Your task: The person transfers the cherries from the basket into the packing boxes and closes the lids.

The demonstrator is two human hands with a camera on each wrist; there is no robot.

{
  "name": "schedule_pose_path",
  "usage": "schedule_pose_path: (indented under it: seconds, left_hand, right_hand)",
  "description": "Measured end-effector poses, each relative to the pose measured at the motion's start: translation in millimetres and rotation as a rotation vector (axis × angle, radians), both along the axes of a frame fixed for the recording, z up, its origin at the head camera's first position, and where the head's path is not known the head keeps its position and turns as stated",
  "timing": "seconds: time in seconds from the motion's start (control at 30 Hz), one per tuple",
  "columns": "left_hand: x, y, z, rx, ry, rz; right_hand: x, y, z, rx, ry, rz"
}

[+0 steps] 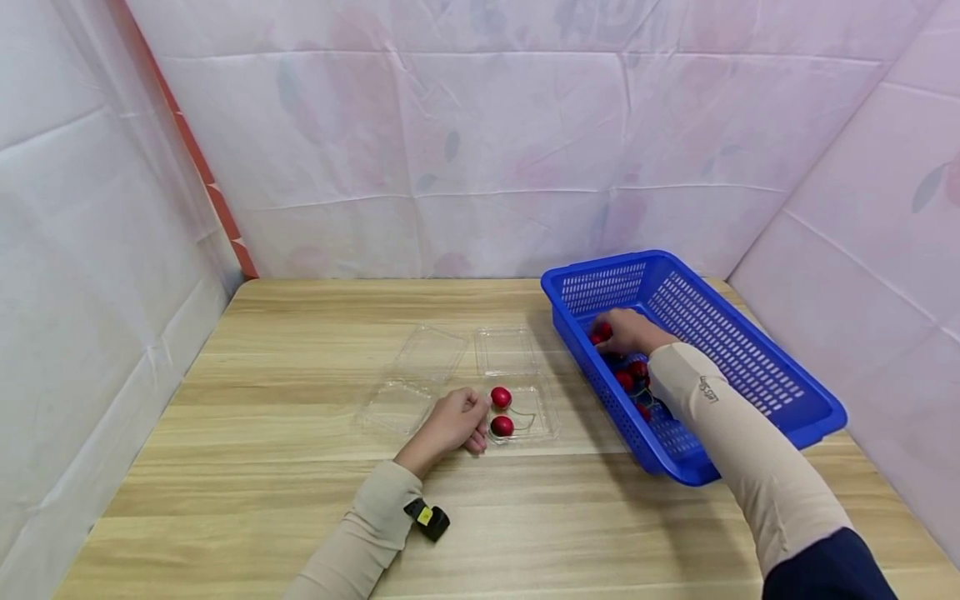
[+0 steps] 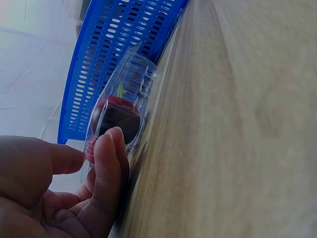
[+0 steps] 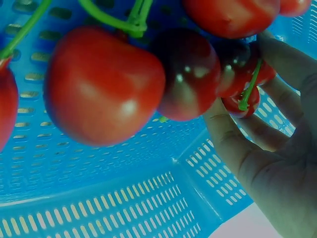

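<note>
left hand, fingers loose, beside clear plastic box; right hand pinching glossy round cherries (perforated basket).

We see a wood-grained bench, creased whitish sheets with faint prints behind and beside it, and a red strip down the left corner.

Two glossy red cherries sit in the open clear box, one just beyond the other, stems trailing right, the left hand at its edge! Over in the blue basket, more cherries, bright to dark red, lie clustered, some gripped by the right hand!
</note>
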State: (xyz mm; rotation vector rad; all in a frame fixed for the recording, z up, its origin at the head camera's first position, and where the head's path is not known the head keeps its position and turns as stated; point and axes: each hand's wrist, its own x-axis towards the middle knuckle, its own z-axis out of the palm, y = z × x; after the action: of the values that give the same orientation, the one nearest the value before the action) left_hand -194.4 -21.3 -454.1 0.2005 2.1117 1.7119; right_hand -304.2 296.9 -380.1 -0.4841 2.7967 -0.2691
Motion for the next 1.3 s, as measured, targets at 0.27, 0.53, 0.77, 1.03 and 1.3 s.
schedule_pose_path:
  seconds: [0.27,0.53,0.77,1.03,1.3]
  left_hand:
    - [-0.4,-1.5,-0.1,-0.008,0.004,-0.007]
    - [1.7,-2.4,0.7,-0.018,-0.007,-0.013]
    - [2.4,-2.5,1.5,-0.017,-0.009,-0.013]
    - [2.4,-1.7,0.7,-0.018,-0.006,-0.014]
    - [1.6,-0.6,0.4,-0.013,-0.004,-0.015]
  right_hand:
    - [2.0,-1.8,-0.8,-0.016,0.018,0.018]
    - [3.6,-1.1,-4.1,-0.045,-0.003,-0.015]
    - [4.4,-0.6,-5.5,-0.002,0.049,0.009]
    - [6.5,-1.7,-3.9,-0.008,0.064,-0.006]
    - [8.8,-3.2,-0.8,0.005,0.099,-0.004]
